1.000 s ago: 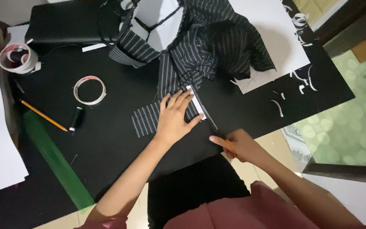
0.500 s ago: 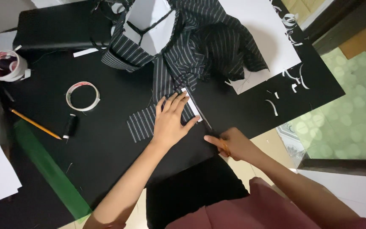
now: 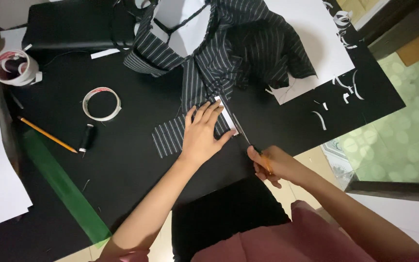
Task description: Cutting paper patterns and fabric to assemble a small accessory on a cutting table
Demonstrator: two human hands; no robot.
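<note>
My left hand (image 3: 203,132) lies flat, fingers spread, on a strip of black pinstriped fabric (image 3: 170,137) and a small white paper piece (image 3: 227,116) on the black table (image 3: 132,160). Close to the table's near edge, my right hand (image 3: 272,165) grips scissors (image 3: 244,136) with orange handles. Their blades run along the right edge of the white piece, beside my left fingertips. The strip joins a larger bunched pinstriped garment (image 3: 238,43) farther back.
A tape roll (image 3: 102,103), a black thread spool (image 3: 87,138), a yellow pencil (image 3: 47,134) and a green ruler (image 3: 64,187) lie at left. A second tape roll (image 3: 13,68) sits far left. White paper sheets (image 3: 316,43) and paper scraps (image 3: 338,92) lie at right.
The camera view has shifted slightly. My hands stay in the same place on the fabric, with the scissors still at the white piece's edge.
</note>
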